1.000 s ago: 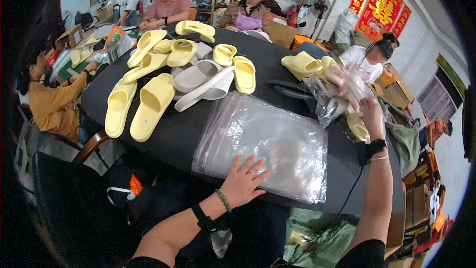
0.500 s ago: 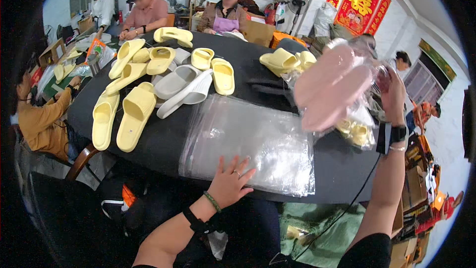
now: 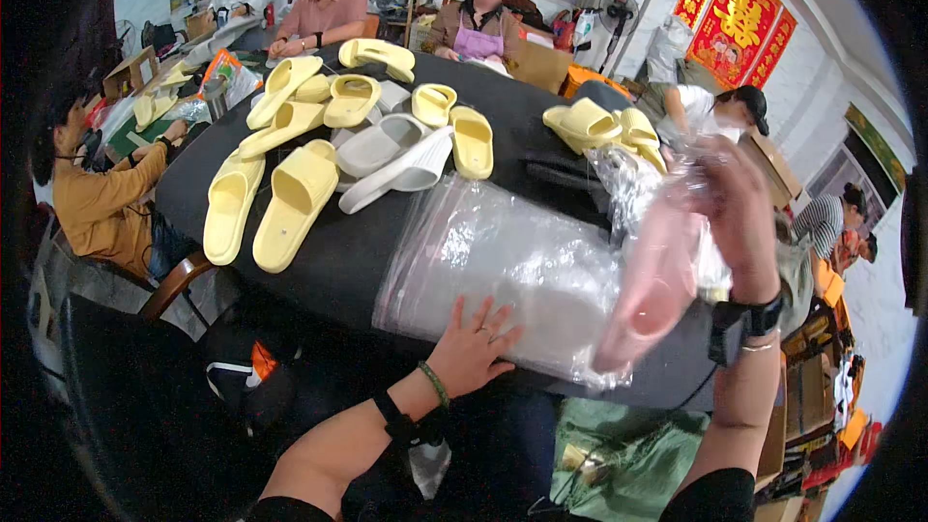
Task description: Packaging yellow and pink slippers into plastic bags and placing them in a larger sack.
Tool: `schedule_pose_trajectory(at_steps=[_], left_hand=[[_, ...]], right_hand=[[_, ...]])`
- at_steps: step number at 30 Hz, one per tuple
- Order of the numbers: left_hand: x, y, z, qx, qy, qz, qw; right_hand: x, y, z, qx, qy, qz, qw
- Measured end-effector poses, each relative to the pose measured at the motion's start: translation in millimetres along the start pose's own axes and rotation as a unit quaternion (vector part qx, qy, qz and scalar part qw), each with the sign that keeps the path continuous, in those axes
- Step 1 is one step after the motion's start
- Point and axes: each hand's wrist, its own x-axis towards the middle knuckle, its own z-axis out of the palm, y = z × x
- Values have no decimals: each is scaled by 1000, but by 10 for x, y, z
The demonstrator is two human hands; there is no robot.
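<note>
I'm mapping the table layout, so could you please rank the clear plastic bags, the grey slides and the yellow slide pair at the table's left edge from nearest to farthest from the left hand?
1. Clear plastic bags: under the left hand.
2. Grey slides: mid-table, beyond the bags.
3. Yellow slide pair: far left, by the edge.

The pink slipper [image 3: 655, 285] and right hand [image 3: 739, 222] are smeared by motion; how the fingers grip cannot be told. The clear bag [image 3: 633, 184] around the slipper blurs into it. The stack of clear bags [image 3: 503, 261] hides the table [image 3: 348, 261] beneath. The yellow slippers [image 3: 594, 124] lie partly behind the plastic.
</note>
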Motion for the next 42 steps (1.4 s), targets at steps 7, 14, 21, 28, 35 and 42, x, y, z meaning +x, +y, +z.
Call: schedule_pose_trajectory(at_steps=[7,14,21,28,35,42], left_hand=[[72,-22,21,-48,22,3,999],[50,7,-4,-55,-12,-36,998],[38,19,-101,-35,6,-19,999],[40,37,-56,-24,-34,-24,999],[76,33,-94,-3,-1,-19,1000],[32,11,-17,-15,22,-5,1000]], right_hand=[[-199,-137,913,277,-310,28,909],[-781,537,853,-63,-278,150,947],[-1700,343,1112,42,-361,282,888],[-1794,649,1178,91,-224,224,944],[-1726,900,924,-94,-207,161,960],[-1803,823,879,-95,-278,202,934]])
